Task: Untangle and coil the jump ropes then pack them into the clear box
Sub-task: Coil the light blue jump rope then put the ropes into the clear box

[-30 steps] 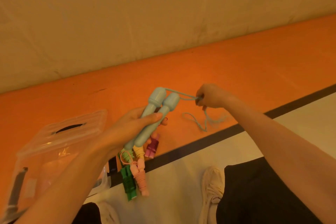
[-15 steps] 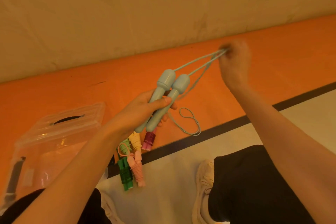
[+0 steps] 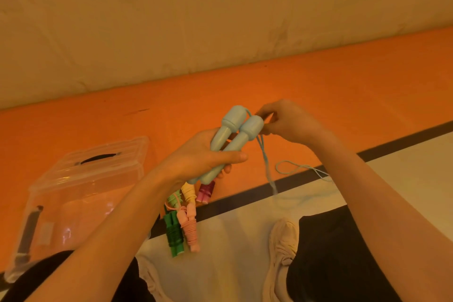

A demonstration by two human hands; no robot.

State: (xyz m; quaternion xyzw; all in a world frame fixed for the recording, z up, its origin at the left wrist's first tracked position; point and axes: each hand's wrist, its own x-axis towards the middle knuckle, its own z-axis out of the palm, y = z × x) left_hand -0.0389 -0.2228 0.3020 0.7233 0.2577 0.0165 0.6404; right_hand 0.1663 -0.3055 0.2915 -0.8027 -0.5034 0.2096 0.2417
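Now the floor (image 3: pixel 318 95) reads as one orange band running left to right under a pale wall, with the clear box (image 3: pixel 81 189) lying lid-on at the near left, apart from the hands. Since half a second ago my right hand (image 3: pixel 291 121) has swung back from its far, raised reach, where the blue cord (image 3: pixel 266 162) was stretched taut, and now sits just beside the handle heads; I judge one wrap is being laid, so coiling is underway and packing is not begun. My left hand (image 3: pixel 203 157) wraps the two blue handles (image 3: pixel 232 137), held side by side, long axis running from near-left up to far-right, bulb ends pointing far. My right grip pinches the cord by those bulbs. Loose cord trails right across the floor. Already-wound ropes (image 3: pixel 188 218) lie below.
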